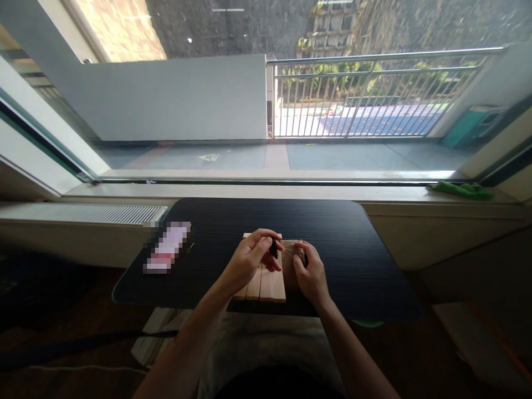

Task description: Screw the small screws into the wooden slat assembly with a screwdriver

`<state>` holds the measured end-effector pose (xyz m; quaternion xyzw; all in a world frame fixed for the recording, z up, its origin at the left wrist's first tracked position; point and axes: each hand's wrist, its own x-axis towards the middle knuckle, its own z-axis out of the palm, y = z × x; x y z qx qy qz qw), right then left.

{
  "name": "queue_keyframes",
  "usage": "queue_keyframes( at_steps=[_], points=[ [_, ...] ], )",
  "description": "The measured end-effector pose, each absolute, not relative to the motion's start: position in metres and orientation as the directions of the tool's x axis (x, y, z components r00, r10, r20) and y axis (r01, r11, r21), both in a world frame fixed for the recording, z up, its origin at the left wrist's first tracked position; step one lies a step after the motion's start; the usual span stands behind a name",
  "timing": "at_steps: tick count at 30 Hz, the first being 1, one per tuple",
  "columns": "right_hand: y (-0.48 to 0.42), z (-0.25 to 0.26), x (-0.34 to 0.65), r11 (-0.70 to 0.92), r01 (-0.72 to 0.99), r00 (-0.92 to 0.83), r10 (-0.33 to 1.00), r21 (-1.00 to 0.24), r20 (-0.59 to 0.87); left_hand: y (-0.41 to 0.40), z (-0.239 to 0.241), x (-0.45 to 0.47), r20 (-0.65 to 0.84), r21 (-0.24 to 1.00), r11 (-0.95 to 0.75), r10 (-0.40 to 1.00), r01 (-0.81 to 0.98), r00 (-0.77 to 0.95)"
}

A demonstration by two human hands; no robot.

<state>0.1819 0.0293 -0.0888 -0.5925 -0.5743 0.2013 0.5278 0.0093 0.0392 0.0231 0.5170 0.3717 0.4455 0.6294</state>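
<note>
A slatted wooden board lies near the front edge of a dark table. My left hand hovers over the board, its fingers pinched on a small black object. My right hand rests just right of the board, fingers curled over a brown speckled block beside the board. A bit of something black shows at my right fingertips; I cannot make out what it is.
A blurred pink-and-white item lies at the table's left end. Behind the table run a window sill, a radiator grille and a large window onto a balcony with a railing. A green cloth lies on the sill at right.
</note>
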Motion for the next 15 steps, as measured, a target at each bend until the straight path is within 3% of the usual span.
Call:
queue_keyframes(
  at_steps=[15],
  points=[
    [0.0289, -0.0877, 0.1821, 0.222, 0.487, 0.236, 0.898, -0.845, 0.372, 0.0353, 0.0245, 0.0148, 0.037, 0.996, -0.015, 0.966, -0.088, 0.255]
  ],
)
